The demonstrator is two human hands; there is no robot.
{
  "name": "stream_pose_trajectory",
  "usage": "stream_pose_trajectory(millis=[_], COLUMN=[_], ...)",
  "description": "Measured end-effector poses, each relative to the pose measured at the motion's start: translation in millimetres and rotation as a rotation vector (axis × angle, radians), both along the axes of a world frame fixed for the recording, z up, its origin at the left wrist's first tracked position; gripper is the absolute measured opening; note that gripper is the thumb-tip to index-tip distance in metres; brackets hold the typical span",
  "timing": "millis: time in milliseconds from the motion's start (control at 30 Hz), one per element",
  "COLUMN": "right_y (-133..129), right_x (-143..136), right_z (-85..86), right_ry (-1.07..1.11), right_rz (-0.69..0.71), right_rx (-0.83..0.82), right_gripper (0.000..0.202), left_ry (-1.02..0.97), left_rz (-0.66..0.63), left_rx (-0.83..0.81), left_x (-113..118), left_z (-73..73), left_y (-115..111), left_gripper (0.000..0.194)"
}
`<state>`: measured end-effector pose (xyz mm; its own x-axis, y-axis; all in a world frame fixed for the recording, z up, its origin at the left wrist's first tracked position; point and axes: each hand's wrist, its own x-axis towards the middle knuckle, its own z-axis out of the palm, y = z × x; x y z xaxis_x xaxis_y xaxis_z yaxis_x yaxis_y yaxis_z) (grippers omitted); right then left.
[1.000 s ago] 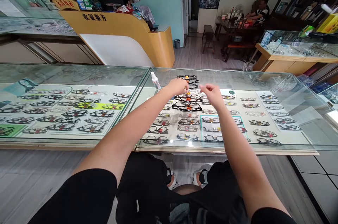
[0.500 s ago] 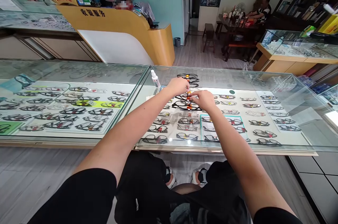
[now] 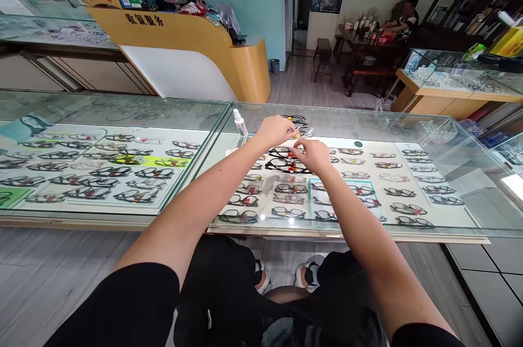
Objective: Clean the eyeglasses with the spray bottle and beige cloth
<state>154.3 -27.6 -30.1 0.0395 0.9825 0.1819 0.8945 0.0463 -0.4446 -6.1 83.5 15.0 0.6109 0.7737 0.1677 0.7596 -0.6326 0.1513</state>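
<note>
My left hand is closed in a pinch above the glass counter, with a small clear, shiny plastic-looking piece at its fingertips. Its exact kind is too small to tell. Just to the right and nearer me, my right hand has its thumb and forefinger drawn together; whatever they hold is hidden. Beside these fingers lies a pair of black eyeglasses with an orange tag. Another dark pair lies nearer me. Behind my hands more dark eyeglasses sit in a column, partly covered by my left hand.
A white spray bottle stands left of my hands. Rows of eyeglasses fill the glass display case. Across the aisle are a wooden cashier desk with a person behind it and another person at a table.
My left hand has shifted slightly, and the clear piece now shows at its fingertips. My right hand has moved slightly left, and the orange-tagged glasses by the fingers are less covered.
</note>
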Motion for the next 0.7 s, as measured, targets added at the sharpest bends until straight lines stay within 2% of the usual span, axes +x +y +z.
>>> stream_pose_trajectory(millis=[133, 233, 333, 433, 533, 700], right_y=[0, -2, -9, -16, -20, -18], right_x=[6, 6, 0, -5, -8, -4], right_z=[2.4, 5.9, 11.4, 15.1, 14.0, 8.2], right_ry=[0.367, 0.72, 0.917, 0.96, 0.942, 0.916], right_rz=[-0.082, -0.016, 0.089, 0.151, 0.153, 0.125], right_rx=[0.149, 0.134, 0.113, 0.118, 0.119, 0.134], right_gripper=[0.032, 0.041, 0.055, 0.058, 0.054, 0.054], left_ry=[-0.462, -0.837, -1.097, -1.239, -1.295, -1.251], left_rz=[0.09, 0.074, 0.024, 0.025, 0.033, -0.005], left_rx=[-0.137, -0.318, -0.468, -0.562, -0.6, -0.581], left_x=[-14, -25, -32, -34, -34, -37], left_z=[5.8, 3.6, -6.7, -21.4, -34.7, -42.1], left_y=[-13, -35, -54, -63, -67, -67], left_gripper=[0.028, 0.035, 0.04, 0.044, 0.044, 0.042])
